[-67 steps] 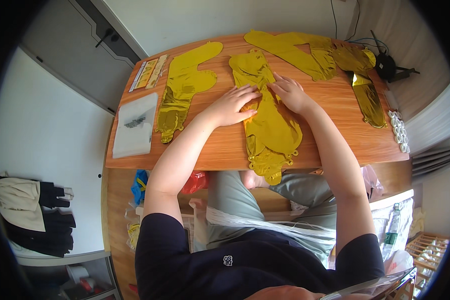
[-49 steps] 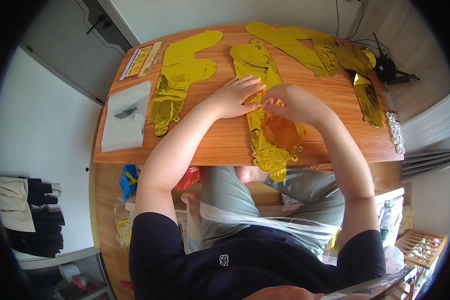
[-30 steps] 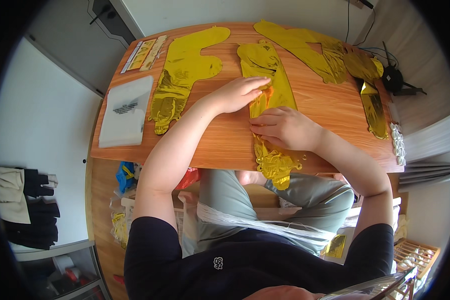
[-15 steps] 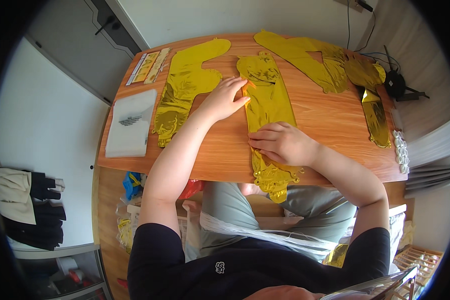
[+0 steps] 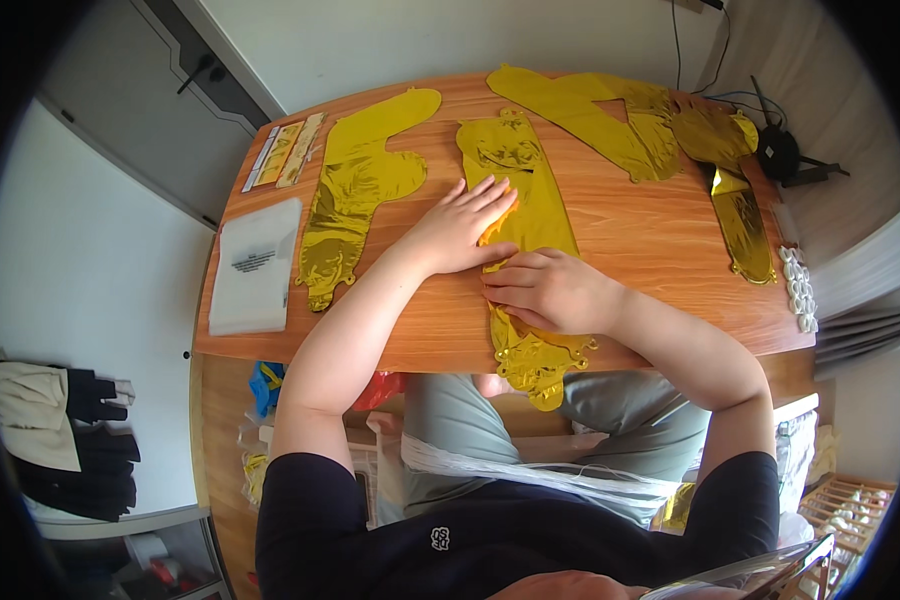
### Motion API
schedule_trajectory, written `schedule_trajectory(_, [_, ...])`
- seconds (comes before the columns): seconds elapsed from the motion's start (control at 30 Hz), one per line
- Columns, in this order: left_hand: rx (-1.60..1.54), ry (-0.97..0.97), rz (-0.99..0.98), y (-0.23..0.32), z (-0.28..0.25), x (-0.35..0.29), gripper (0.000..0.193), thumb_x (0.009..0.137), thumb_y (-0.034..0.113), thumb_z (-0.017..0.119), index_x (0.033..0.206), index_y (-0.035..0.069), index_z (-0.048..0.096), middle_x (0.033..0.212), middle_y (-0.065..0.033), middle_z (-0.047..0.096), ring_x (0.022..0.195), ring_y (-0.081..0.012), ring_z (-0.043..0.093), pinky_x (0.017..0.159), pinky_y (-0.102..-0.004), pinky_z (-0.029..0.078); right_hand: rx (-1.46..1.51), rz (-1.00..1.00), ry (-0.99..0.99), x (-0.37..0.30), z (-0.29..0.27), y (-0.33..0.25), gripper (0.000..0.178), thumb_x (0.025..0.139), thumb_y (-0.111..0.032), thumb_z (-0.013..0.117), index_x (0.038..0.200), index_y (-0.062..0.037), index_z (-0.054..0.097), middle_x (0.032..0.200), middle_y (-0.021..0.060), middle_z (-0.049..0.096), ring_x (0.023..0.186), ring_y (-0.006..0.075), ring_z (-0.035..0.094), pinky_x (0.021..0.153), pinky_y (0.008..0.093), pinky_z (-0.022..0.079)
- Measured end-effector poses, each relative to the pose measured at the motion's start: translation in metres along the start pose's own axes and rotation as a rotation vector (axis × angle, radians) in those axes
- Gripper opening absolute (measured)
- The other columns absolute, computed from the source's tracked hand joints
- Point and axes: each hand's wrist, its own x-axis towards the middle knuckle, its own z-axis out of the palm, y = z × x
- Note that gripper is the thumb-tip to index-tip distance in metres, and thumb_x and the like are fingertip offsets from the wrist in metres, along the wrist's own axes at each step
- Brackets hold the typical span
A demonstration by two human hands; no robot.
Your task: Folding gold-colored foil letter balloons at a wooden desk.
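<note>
Foil sheet (image 5: 543, 208) partly hidden under left hand (image 5: 462, 230), flat and outspread, and right hand (image 5: 552, 290), half-curled, its grip unclear.

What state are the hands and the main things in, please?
Left hand: open, palm down on the middle gold foil.
Right hand: fingers bent, on the same foil.
Middle gold foil: partly wrinkled, near end hanging over the table's edge.
Left gold foil: flat, wrinkled toward its near end.
Far gold foil: flat, wrinkled on its right part.
Right gold foil: creased across.
Plastic sleeve stack: lying flat.
Door: appears shut.
</note>
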Motion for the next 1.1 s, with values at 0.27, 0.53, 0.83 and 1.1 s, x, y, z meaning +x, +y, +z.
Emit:
schedule_trajectory(0.27, [-0.014, -0.007, -0.005, 0.000, 0.001, 0.001, 0.094, 0.095, 0.068, 0.057, 0.162, 0.008, 0.030, 0.169, -0.0150, 0.029, 0.158, -0.0306, 0.023, 0.129, -0.0501, 0.016, 0.315, 0.197, 0.164, 0.004, -0.022, 0.012, 0.033, 0.092, -0.017, 0.072, 0.122, -0.0043, 0.070, 0.122, 0.0151, 0.070, 0.112, 0.0355, 0.065, 0.097, 0.0448, 0.053])
schedule_trajectory(0.53, [-0.090, -0.002, -0.029, 0.001, 0.000, 0.001, 0.102, 0.093, 0.078, 0.048, 0.164, 0.008, 0.024, 0.169, -0.0164, 0.027, 0.158, -0.0304, 0.021, 0.130, -0.0492, 0.014, -0.149, 0.548, 0.322, -0.019, -0.024, 0.064, 0.021, 0.092, -0.015, 0.068, 0.108, -0.0044, 0.077, 0.119, 0.0130, 0.073, 0.116, 0.0346, 0.062, 0.102, 0.0438, 0.049])
schedule_trajectory(0.83, [-0.113, 0.027, -0.011, 0.001, 0.000, 0.000, 0.099, 0.094, 0.077, 0.048, 0.164, 0.012, 0.025, 0.169, -0.0160, 0.027, 0.158, -0.0330, 0.021, 0.129, -0.0510, 0.015, -0.092, 0.546, 0.283, -0.018, -0.020, 0.068, 0.018, 0.092, -0.019, 0.068, 0.099, -0.0070, 0.079, 0.113, 0.0072, 0.076, 0.114, 0.0297, 0.064, 0.100, 0.0435, 0.049])
schedule_trajectory(1.1, [-0.068, 0.014, -0.024, 0.006, -0.002, 0.001, 0.084, 0.095, 0.068, 0.057, 0.160, 0.019, 0.039, 0.168, -0.0129, 0.033, 0.157, -0.0334, 0.023, 0.128, -0.0537, 0.017, -0.091, 0.553, 0.258, -0.015, -0.018, 0.067, 0.018, 0.092, -0.021, 0.069, 0.101, -0.0082, 0.079, 0.115, 0.0062, 0.074, 0.114, 0.0291, 0.063, 0.099, 0.0437, 0.049])
